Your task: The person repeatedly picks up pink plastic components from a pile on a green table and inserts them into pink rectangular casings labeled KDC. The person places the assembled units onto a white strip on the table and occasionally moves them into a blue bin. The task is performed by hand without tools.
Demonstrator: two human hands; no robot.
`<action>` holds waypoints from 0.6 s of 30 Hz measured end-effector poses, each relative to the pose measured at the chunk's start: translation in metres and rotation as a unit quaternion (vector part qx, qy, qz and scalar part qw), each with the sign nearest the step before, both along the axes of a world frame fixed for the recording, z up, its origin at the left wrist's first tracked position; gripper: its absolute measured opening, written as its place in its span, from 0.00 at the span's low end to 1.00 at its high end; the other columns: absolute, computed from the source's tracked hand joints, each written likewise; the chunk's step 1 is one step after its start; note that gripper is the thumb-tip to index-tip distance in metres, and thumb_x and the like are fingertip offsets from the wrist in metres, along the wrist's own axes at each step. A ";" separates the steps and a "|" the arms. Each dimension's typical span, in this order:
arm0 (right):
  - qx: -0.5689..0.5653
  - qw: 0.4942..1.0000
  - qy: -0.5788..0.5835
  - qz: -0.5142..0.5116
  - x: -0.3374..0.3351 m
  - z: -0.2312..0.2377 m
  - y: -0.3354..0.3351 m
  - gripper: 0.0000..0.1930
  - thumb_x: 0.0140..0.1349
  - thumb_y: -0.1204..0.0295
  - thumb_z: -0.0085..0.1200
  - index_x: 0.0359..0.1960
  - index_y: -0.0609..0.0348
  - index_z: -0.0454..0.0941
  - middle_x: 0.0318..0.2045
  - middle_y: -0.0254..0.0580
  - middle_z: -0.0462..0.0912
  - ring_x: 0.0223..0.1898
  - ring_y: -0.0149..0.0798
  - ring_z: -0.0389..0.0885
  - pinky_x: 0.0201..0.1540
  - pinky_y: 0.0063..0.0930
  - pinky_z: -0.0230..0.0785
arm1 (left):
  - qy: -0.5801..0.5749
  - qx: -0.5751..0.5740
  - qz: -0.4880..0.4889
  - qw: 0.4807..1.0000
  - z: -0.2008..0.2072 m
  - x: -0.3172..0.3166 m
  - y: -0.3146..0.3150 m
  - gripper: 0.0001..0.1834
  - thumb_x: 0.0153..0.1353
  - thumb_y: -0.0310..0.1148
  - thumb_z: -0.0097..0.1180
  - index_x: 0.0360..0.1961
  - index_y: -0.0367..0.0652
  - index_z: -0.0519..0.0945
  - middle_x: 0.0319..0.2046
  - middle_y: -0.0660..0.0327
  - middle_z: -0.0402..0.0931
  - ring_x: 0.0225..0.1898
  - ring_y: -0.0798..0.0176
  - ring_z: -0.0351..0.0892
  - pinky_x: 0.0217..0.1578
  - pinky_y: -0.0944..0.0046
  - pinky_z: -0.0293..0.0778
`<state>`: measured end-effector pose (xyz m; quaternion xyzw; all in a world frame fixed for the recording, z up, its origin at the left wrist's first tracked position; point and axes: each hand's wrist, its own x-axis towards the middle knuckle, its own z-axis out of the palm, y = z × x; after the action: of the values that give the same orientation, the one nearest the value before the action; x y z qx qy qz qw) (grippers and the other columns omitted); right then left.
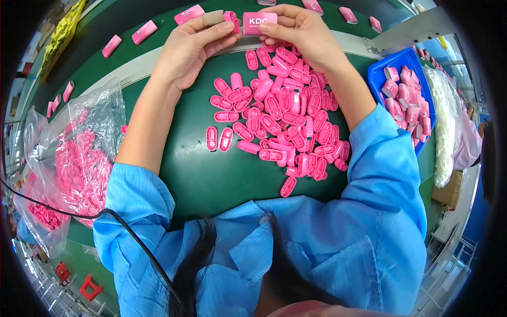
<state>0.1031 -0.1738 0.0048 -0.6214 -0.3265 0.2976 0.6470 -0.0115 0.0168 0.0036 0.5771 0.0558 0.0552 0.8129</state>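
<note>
At the far side of the green table, my left hand [191, 50] grips a small pink plastic end cap [231, 19]; one finger wears a beige wrap. Just to the right, my right hand [311, 37] pinches a pink printed casing [254, 26] between thumb and fingers. The cap faces the casing's left end, close to it; a narrow gap seems to part them. Nearer to me, between my forearms, many loose pink oval caps [272, 105] lie heaped, some with their hollow side up.
Beyond a pale rail [138, 66] runs a green belt with several pink casings [144, 32]. A blue tray [374, 79] of casings stands right. At left sits a clear plastic bag [113, 98] of pink parts. A black cable [58, 208] crosses the lower left.
</note>
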 end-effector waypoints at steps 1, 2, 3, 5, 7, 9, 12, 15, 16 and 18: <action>-0.017 0.999 -0.032 -0.012 0.001 -0.001 0.000 0.15 0.61 0.72 0.58 0.49 0.63 0.75 0.37 0.38 0.82 0.36 0.26 0.80 0.41 0.18 0.73 | -0.004 0.004 0.018 1.000 -0.001 0.001 -0.002 0.20 0.58 0.28 0.61 0.51 0.31 0.75 0.44 0.57 0.78 0.43 0.66 0.79 0.48 0.69 0.77; -0.020 0.999 -0.032 -0.027 -0.001 -0.002 0.000 0.15 0.61 0.72 0.58 0.48 0.64 0.75 0.37 0.39 0.83 0.35 0.27 0.80 0.41 0.19 0.74 | -0.009 0.016 0.037 0.999 -0.003 0.003 -0.006 0.19 0.58 0.28 0.62 0.49 0.31 0.76 0.42 0.57 0.79 0.41 0.67 0.80 0.46 0.69 0.77; -0.012 0.999 -0.031 -0.028 -0.002 -0.004 0.002 0.15 0.61 0.72 0.58 0.48 0.64 0.75 0.36 0.39 0.83 0.35 0.27 0.80 0.41 0.19 0.74 | -0.014 0.035 0.051 0.998 -0.003 0.002 -0.009 0.19 0.57 0.28 0.62 0.49 0.31 0.77 0.41 0.57 0.80 0.40 0.67 0.80 0.46 0.69 0.77; 0.002 0.999 -0.027 -0.029 -0.002 -0.006 0.003 0.15 0.61 0.72 0.58 0.48 0.64 0.75 0.36 0.39 0.83 0.35 0.27 0.80 0.41 0.19 0.74 | -0.022 0.072 0.080 0.994 -0.002 0.001 -0.015 0.19 0.57 0.28 0.63 0.48 0.30 0.77 0.39 0.57 0.81 0.39 0.67 0.81 0.45 0.69 0.77; 0.005 1.000 -0.011 -0.025 -0.005 -0.004 0.002 0.14 0.61 0.74 0.58 0.48 0.65 0.75 0.37 0.39 0.82 0.36 0.27 0.80 0.41 0.19 0.74 | -0.027 0.112 0.089 0.989 -0.001 0.000 -0.017 0.19 0.56 0.29 0.64 0.47 0.30 0.78 0.37 0.56 0.82 0.37 0.67 0.81 0.42 0.70 0.78; 0.016 1.000 0.019 -0.013 -0.006 -0.002 0.003 0.13 0.61 0.78 0.56 0.47 0.66 0.75 0.39 0.39 0.82 0.38 0.27 0.80 0.39 0.19 0.74 | -0.019 0.155 0.100 0.983 -0.007 0.003 -0.015 0.18 0.56 0.29 0.63 0.47 0.31 0.79 0.38 0.54 0.82 0.37 0.67 0.82 0.41 0.70 0.78; -0.004 0.990 -0.129 -0.047 -0.007 -0.003 0.001 0.16 0.60 0.73 0.59 0.49 0.65 0.74 0.36 0.39 0.82 0.35 0.27 0.80 0.40 0.19 0.74 | -0.060 0.181 0.096 0.977 -0.005 0.000 -0.017 0.18 0.56 0.29 0.63 0.47 0.30 0.78 0.39 0.53 0.82 0.39 0.66 0.82 0.41 0.69 0.78; 0.046 0.995 -0.076 -0.035 -0.016 0.006 0.002 0.13 0.61 0.79 0.55 0.47 0.67 0.74 0.40 0.40 0.82 0.41 0.29 0.80 0.42 0.21 0.74 | -0.065 0.286 0.093 0.952 -0.001 -0.002 -0.014 0.19 0.57 0.29 0.63 0.48 0.30 0.78 0.40 0.54 0.82 0.41 0.68 0.81 0.44 0.70 0.78; 0.043 0.995 -0.085 -0.031 -0.016 0.007 0.002 0.13 0.60 0.80 0.55 0.47 0.67 0.74 0.41 0.41 0.82 0.41 0.29 0.80 0.43 0.21 0.74 | -0.081 0.291 0.099 0.948 -0.004 -0.003 -0.016 0.19 0.56 0.29 0.63 0.47 0.31 0.78 0.39 0.55 0.82 0.40 0.66 0.82 0.43 0.69 0.78; 0.037 0.994 -0.101 -0.025 -0.015 0.007 0.001 0.13 0.60 0.80 0.55 0.46 0.68 0.75 0.41 0.42 0.82 0.42 0.29 0.80 0.45 0.22 0.74 | -0.113 0.301 0.110 0.940 -0.007 -0.002 -0.024 0.17 0.56 0.29 0.62 0.47 0.35 0.79 0.37 0.56 0.83 0.37 0.63 0.83 0.41 0.66 0.78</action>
<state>0.0876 -0.1727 0.0115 -0.6319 -0.3852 0.2048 0.6406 -0.0136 -0.0073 -0.0037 0.7753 0.0077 0.2229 0.5909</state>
